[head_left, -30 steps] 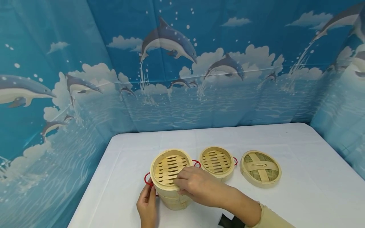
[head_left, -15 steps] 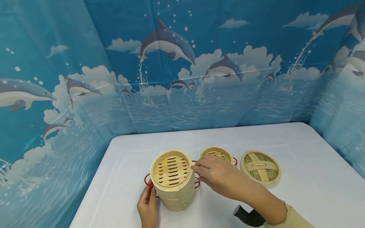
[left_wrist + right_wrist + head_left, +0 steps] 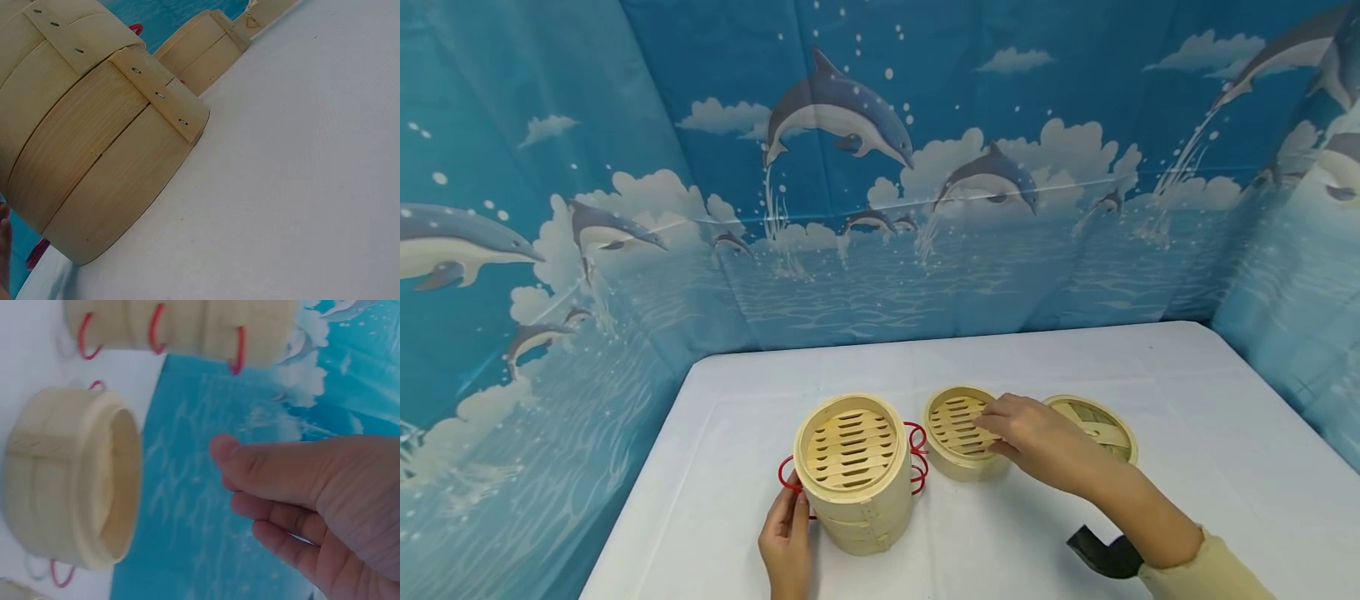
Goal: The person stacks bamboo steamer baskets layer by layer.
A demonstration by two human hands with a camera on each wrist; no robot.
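Observation:
A tall stack of bamboo steamer baskets (image 3: 863, 512) with a slatted top tier and red loop handles stands near the table's front. My left hand (image 3: 788, 546) rests its fingers against the stack's left side, by a red handle; in the left wrist view only a sliver of finger (image 3: 4, 250) shows at the edge. To the right sits a single bamboo steamer basket (image 3: 951, 450). Over its right rim, my right hand (image 3: 1033, 437) hovers with relaxed fingers. The right wrist view shows nothing between thumb and fingers, apart from the single basket (image 3: 47, 481).
Partly behind my right hand lies a round woven bamboo lid (image 3: 1116, 429) with crossed strips. A white cloth (image 3: 700, 500) covers the table. Blue dolphin-print curtains (image 3: 850, 292) hang along the back and sides. A black strap (image 3: 1105, 554) is near my right sleeve.
My right hand has left the top tier of the stack and moved right, over the single basket. The left hand has stayed at the stack's side.

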